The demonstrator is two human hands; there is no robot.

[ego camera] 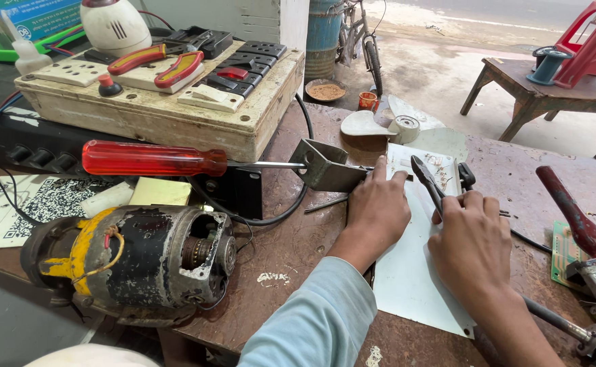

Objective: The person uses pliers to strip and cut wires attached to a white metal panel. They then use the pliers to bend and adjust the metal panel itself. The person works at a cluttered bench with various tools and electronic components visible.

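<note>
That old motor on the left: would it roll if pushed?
Probably heavy: the motor is a thick metal body with windings showing. Its round casing might rock, but it looks to sit on a base, so rolling seems unlikely.

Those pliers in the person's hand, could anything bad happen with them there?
Maybe. The right hand holds the pliers with the tips pointing toward the left hand, whose fingers press on the white sheet close by, so a slip might nick a finger. The red screwdriver sticks out over the old electric motor with its tip at the bent metal bracket; a bump of the arm could perhaps knock it loose.
</note>
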